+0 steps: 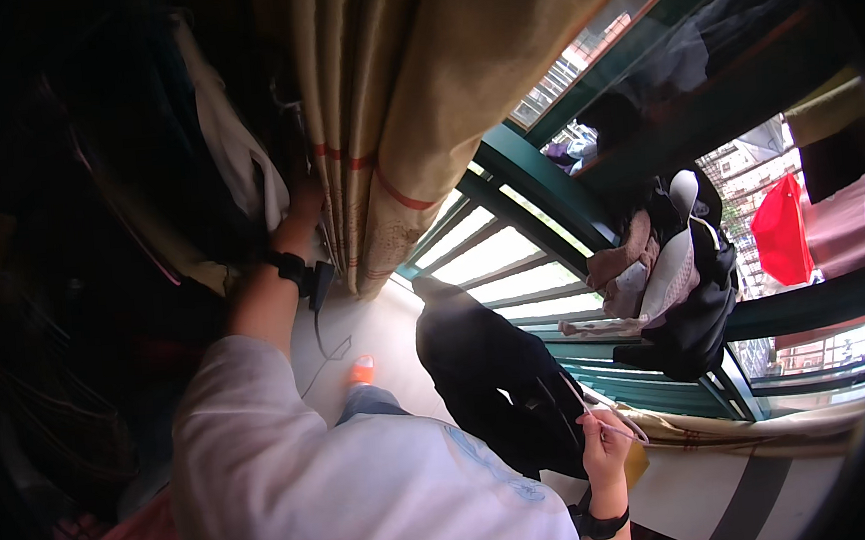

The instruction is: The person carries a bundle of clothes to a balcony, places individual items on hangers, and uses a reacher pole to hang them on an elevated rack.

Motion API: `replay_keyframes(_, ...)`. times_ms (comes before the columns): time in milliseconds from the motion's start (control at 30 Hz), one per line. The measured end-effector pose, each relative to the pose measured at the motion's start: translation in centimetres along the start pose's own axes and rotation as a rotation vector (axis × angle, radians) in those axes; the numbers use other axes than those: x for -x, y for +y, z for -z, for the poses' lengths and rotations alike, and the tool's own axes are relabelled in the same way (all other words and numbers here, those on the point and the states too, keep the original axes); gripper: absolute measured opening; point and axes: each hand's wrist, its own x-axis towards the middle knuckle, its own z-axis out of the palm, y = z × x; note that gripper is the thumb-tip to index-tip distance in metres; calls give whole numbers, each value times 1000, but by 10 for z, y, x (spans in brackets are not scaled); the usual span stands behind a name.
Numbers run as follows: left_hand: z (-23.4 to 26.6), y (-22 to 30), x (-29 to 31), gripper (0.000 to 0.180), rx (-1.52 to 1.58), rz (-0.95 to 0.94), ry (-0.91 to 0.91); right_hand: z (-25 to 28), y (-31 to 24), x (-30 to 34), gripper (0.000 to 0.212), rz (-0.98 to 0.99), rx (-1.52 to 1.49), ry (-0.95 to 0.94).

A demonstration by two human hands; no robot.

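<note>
Right hand (606, 443) closed around a thin pale hanger (574, 392), fingers pinching it. Dark garment (484, 367) hangs at the hanger, in front of the torso, beside the green window frame (538, 197). Left hand (301, 201) reaches into shadow between tan curtain (431, 100) and pale hanging cloth (227, 134); cannot tell whether its fingers grip or spread. Bundled clothes (680, 288) at the window. Orange footwear (361, 370) on the pale floor (397, 338).
</note>
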Motion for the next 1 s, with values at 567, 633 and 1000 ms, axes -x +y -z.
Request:
replay_keyframes(567, -141, 229, 433, 52, 533, -615, -848, 167, 188, 192, 22, -64, -182, 199)
replay_keyframes(633, -184, 241, 491, 57, 546, -459, -1091, 201, 207, 213, 25, -223, -109, 171)
replay_keyframes(1000, -344, 272, 711, 34, 552, -290, -1845, 311, 310, 296, 28, -311, -88, 406)
